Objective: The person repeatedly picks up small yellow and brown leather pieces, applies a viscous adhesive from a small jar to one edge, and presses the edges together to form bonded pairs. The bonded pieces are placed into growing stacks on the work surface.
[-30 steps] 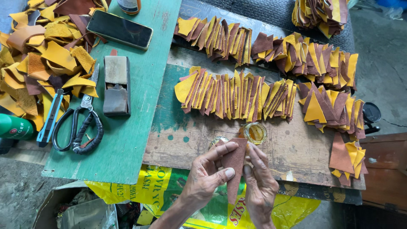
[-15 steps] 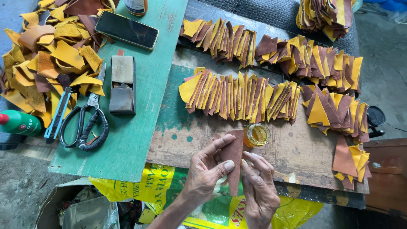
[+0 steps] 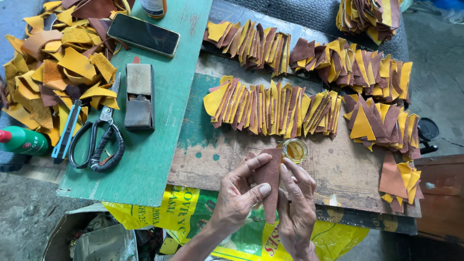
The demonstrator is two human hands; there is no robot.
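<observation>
Left hand (image 3: 237,198) and right hand (image 3: 296,212), fingers pinched shut on brown leather piece (image 3: 268,181). Just beyond, small glass jar (image 3: 293,150).

A long brown leather strip (image 3: 269,183) stands upright, pinched between both hands above the worn board's edge.

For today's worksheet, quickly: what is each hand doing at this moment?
Left hand: closed on the brown leather piece, thumb and fingers pinching it.
Right hand: fingers pressed against the same leather piece, helping hold it.
</observation>
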